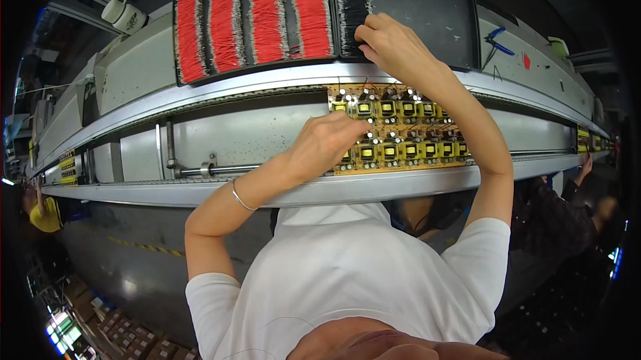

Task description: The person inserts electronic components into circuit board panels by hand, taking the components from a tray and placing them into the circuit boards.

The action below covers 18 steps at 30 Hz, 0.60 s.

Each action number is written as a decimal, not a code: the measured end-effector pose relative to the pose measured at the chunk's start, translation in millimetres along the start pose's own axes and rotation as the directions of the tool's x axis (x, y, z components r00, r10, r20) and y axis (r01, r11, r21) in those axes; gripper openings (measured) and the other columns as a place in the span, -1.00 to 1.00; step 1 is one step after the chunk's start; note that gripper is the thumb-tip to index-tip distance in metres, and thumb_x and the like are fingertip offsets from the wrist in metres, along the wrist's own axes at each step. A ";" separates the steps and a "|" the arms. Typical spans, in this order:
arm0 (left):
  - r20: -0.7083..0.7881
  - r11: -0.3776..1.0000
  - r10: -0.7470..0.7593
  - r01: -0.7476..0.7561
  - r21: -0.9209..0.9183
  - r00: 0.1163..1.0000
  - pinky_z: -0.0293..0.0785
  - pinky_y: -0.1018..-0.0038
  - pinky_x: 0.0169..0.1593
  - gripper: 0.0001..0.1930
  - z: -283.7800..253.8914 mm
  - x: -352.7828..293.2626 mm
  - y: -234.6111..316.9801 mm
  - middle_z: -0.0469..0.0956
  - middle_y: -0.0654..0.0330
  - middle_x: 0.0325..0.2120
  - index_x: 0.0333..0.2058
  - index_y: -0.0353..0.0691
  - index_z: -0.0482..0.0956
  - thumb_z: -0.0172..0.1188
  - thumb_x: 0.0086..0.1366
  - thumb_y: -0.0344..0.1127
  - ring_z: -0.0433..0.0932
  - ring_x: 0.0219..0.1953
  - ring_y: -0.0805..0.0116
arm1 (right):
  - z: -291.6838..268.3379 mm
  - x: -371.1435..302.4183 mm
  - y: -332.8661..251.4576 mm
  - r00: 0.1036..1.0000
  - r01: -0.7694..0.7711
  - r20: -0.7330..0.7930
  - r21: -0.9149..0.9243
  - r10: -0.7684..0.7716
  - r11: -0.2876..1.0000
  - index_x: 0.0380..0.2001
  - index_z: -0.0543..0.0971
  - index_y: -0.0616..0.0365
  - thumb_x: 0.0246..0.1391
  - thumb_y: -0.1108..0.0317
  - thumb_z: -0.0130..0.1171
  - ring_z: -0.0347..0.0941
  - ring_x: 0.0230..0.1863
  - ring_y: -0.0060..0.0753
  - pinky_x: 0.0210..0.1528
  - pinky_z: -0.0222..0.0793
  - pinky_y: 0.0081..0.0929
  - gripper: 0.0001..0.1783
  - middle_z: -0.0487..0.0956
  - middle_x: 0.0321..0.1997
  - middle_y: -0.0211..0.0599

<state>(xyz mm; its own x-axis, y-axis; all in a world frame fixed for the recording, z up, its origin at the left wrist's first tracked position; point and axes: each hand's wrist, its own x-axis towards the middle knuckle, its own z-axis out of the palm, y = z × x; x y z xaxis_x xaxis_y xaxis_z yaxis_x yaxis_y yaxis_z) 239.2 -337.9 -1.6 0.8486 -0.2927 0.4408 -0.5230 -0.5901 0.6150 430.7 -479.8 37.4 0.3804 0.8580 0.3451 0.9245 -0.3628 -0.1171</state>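
A yellow circuit board (400, 134) with rows of small black and yellow components lies on a grey conveyor line (254, 136). My left hand (327, 141), a thin bracelet on its wrist, rests with curled fingers on the board's left edge; whether it holds anything is hidden. My right hand (390, 43) reaches past the board to a dark tray (414, 13). Its fingertips pinch a bundle of black wires (352, 8). Several bundles of red wires (267, 13) lie side by side in the tray to the left of it.
A white mug (123, 14) stands at the far left. Blue-handled pliers (497, 41) lie right of the tray. More yellow boards (67, 168) sit along the line at the left. Another person's hand (586, 168) reaches up at the right edge.
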 end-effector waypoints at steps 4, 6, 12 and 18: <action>-0.044 0.999 0.030 -0.029 0.019 0.999 0.49 0.38 -0.33 -0.79 3.0 -0.4 0.0 0.60 0.18 -0.42 -0.21 -0.26 0.59 0.23 0.14 -0.55 0.52 -0.43 0.27 | 4.9 21.2 -3.1 0.989 -0.023 0.142 -0.040 0.028 0.999 -0.31 0.59 0.23 0.02 0.52 0.23 0.48 -0.28 -0.17 -0.20 0.50 -0.27 -0.88 0.52 -0.33 -0.26; -0.053 0.999 0.039 -0.038 0.012 0.998 0.49 0.38 -0.33 -0.79 3.8 -0.9 0.0 0.60 0.18 -0.42 -0.20 -0.26 0.59 0.23 0.15 -0.54 0.52 -0.43 0.27 | 7.3 25.2 -3.5 0.979 -0.040 0.199 -0.055 0.050 0.998 -0.32 0.59 0.23 0.02 0.52 0.22 0.49 -0.28 -0.16 -0.20 0.51 -0.26 -0.88 0.52 -0.34 -0.26; -0.069 1.000 0.030 -0.029 0.005 0.997 0.48 0.44 -0.32 -0.76 2.6 0.7 -0.4 0.62 0.17 -0.39 -0.15 -0.29 0.62 0.28 0.17 -0.55 0.50 -0.44 0.27 | -9.3 16.0 -6.1 0.995 -0.083 0.055 0.027 0.081 0.996 -0.39 0.58 0.23 -0.02 0.54 0.23 0.44 -0.44 -0.29 -0.32 0.45 -0.44 -0.92 0.55 -0.44 -0.30; -0.105 1.000 -0.002 0.002 -0.005 0.994 0.48 0.43 -0.33 -0.76 -1.8 -1.9 -3.0 0.62 0.16 -0.38 -0.15 -0.30 0.61 0.28 0.17 -0.54 0.50 -0.43 0.28 | -62.0 -21.5 -42.5 0.962 -0.242 0.015 0.507 0.273 0.827 -0.47 0.57 0.21 -0.10 0.56 0.21 0.34 -0.54 -0.56 -0.39 0.28 -0.68 -0.94 0.58 -0.56 -0.45</action>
<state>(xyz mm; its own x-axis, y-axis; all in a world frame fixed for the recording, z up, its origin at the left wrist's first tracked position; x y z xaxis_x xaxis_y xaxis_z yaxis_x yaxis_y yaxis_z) 239.0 -334.2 -3.1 0.8366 -0.2107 0.5056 -0.5220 -0.5865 0.6193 381.7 -505.4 92.6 0.6183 0.7320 0.2861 0.6849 -0.3234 -0.6529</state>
